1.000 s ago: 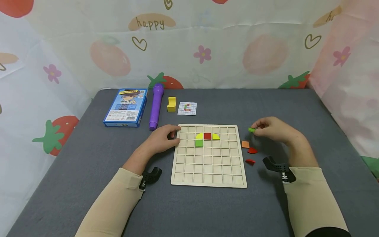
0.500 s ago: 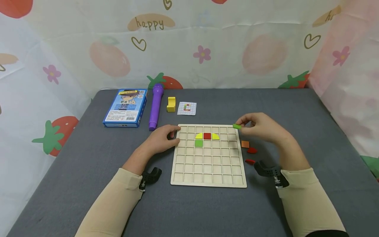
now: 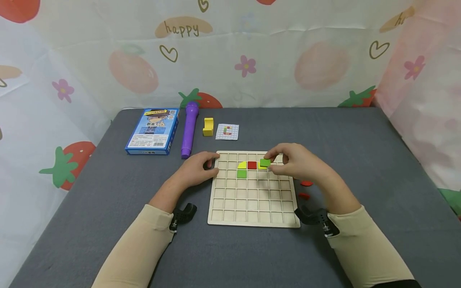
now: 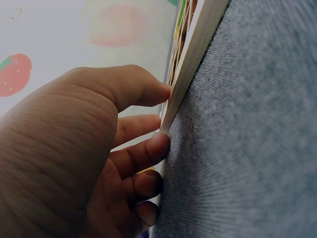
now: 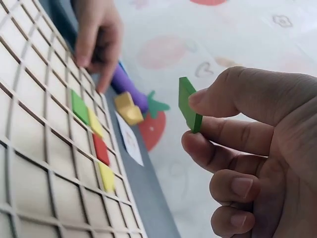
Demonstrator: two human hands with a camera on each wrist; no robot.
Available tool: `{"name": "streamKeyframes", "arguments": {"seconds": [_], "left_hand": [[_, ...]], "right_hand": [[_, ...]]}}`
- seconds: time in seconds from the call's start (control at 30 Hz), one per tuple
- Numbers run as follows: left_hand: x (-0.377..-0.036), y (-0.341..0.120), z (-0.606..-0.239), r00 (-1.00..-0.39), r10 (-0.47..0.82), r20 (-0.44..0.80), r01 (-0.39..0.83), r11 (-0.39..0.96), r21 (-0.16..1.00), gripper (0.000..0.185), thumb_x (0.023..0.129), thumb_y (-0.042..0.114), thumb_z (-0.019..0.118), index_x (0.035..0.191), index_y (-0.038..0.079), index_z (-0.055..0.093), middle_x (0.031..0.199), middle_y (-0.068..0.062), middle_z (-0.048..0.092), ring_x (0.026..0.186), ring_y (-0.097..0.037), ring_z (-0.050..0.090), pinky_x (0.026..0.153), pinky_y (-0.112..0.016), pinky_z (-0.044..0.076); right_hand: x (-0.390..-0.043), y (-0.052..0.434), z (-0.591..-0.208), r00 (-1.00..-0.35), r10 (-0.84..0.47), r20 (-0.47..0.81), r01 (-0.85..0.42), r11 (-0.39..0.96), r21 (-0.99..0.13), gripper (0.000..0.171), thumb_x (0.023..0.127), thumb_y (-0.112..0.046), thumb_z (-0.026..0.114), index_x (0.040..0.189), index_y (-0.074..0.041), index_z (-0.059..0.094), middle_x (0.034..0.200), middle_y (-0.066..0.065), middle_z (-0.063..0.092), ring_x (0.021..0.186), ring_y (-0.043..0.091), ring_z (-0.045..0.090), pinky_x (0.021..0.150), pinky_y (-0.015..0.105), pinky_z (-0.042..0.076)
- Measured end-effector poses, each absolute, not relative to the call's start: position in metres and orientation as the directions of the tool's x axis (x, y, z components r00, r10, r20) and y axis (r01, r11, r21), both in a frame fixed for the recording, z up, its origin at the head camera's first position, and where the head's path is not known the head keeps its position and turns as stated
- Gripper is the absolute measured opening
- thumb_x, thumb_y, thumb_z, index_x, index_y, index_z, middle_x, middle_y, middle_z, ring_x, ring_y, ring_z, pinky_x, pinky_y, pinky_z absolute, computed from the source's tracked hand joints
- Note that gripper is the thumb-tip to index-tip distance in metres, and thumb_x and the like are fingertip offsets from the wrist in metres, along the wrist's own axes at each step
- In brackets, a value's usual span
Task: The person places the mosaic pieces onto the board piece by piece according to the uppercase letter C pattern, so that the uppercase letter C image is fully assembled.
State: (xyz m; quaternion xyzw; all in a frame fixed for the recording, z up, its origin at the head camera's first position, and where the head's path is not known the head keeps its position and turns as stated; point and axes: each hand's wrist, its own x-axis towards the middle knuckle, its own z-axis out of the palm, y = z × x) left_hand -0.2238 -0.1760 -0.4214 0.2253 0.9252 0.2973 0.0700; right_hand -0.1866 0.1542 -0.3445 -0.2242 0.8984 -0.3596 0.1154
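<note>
Two hands at a gridded board; clock directions follow the head view, with twelve o'clock pointing away from the person. The right hand (image 3: 299,162) pinches a green tile (image 3: 265,163) between thumb and fingertips, so this grip is closed on it. The tile projects from the grip at nine o'clock; it looks roughly square, and no clear long axis can be read. In the head view it overlaps the second yellow piece (image 5: 106,177), but the right wrist view shows it raised and apart from the board (image 3: 252,195). At eight o'clock from it, a seated green square (image 3: 242,174) adjoins the first yellow piece (image 3: 242,165); a red square (image 3: 252,165) separates the yellows.

The left hand (image 3: 199,168), farther from the held tile, touches the board's nine o'clock edge with thumb and fingertips, its grip not closed round anything. Loose red pieces (image 3: 307,183) lie just beside the three o'clock edge.

The board rests flat on a grey counter (image 3: 266,256). Toward eleven o'clock from it lie a patterned card (image 3: 227,131) and a yellow block (image 3: 208,127); toward ten, a purple microphone-shaped object (image 3: 189,130) and a blue box (image 3: 153,132). A printed curtain (image 3: 273,48) stands behind.
</note>
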Motion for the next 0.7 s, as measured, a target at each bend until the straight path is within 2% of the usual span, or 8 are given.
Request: {"name": "streamKeyframes", "arguments": {"seconds": [0.27, 0.47, 0.6, 0.7], "left_hand": [[-0.224, -0.178, -0.423, -0.889, 0.457, 0.004, 0.374, 0.722, 0.583, 0.052, 0.095, 0.023, 0.067, 0.143, 0.005, 0.059, 0.091, -0.007, 0.053, 0.083, -0.021, 0.049, 0.076, -0.038, 0.036], [-0.224, -0.178, -0.424, -0.888, 0.459, 0.017, 0.382, 0.716, 0.584, 0.052, 0.094, 0.023, 0.067, 0.142, 0.004, 0.060, 0.091, -0.006, 0.053, 0.082, -0.021, 0.049, 0.076, -0.038, 0.036], [-0.224, -0.178, -0.424, -0.887, 0.461, 0.022, 0.386, 0.713, 0.585, 0.051, 0.095, 0.022, 0.067, 0.142, 0.004, 0.060, 0.090, -0.007, 0.053, 0.082, -0.021, 0.049, 0.075, -0.038, 0.037], [-0.224, -0.178, -0.423, -0.887, 0.460, 0.020, 0.384, 0.715, 0.585, 0.051, 0.095, 0.022, 0.068, 0.142, 0.004, 0.060, 0.090, -0.007, 0.053, 0.082, -0.020, 0.049, 0.076, -0.038, 0.037]], "right_hand": [[-0.179, 0.125, -0.359, -0.834, -0.551, -0.022, -0.376, 0.597, -0.708, 0.027, 0.091, -0.015, 0.073, 0.117, -0.010, 0.073, 0.112, 0.005, 0.064, 0.086, 0.023, 0.051, 0.074, 0.038, 0.044], [-0.177, 0.108, -0.372, -0.784, -0.621, 0.003, -0.463, 0.582, -0.668, 0.024, 0.089, -0.013, 0.072, 0.112, -0.009, 0.077, 0.100, 0.003, 0.064, 0.082, 0.019, 0.053, 0.074, 0.035, 0.046], [-0.176, 0.099, -0.382, -0.776, -0.630, -0.029, -0.464, 0.601, -0.651, 0.023, 0.089, -0.013, 0.073, 0.111, -0.009, 0.077, 0.096, 0.000, 0.063, 0.085, 0.016, 0.055, 0.077, 0.034, 0.048], [-0.177, 0.094, -0.390, -0.778, -0.626, -0.058, -0.454, 0.623, -0.636, 0.024, 0.089, -0.014, 0.075, 0.112, -0.007, 0.077, 0.091, -0.002, 0.062, 0.082, 0.014, 0.056, 0.075, 0.033, 0.048]]}}
